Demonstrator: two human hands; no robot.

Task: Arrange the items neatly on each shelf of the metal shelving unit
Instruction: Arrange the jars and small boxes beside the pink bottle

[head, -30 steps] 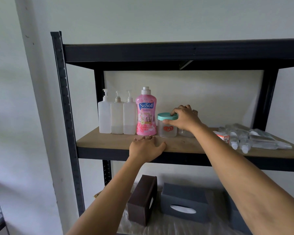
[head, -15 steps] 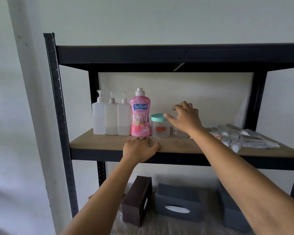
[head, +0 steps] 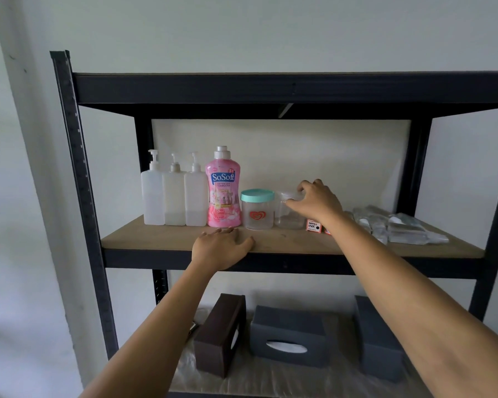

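Right hand (head: 316, 203) apparently atop clear jar (head: 289, 216)

On the pink bottle (head: 223, 193) we read "SoSoft" in white on a blue badge, "3in1" near its shoulder, and below the badge "DETERGEN TUMBUHAN". The small red and white box (head: 314, 225) reads "REFILL INK". The teal-lidded jar (head: 257, 209) bears a red heart-shaped logo, no words.

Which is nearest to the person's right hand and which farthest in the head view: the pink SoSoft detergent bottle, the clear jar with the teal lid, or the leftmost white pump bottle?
From the right hand, going left along the shelf:
1. Clear jar with the teal lid, just left of the hand.
2. Pink SoSoft detergent bottle, next over.
3. Leftmost white pump bottle, at the shelf's far left end.
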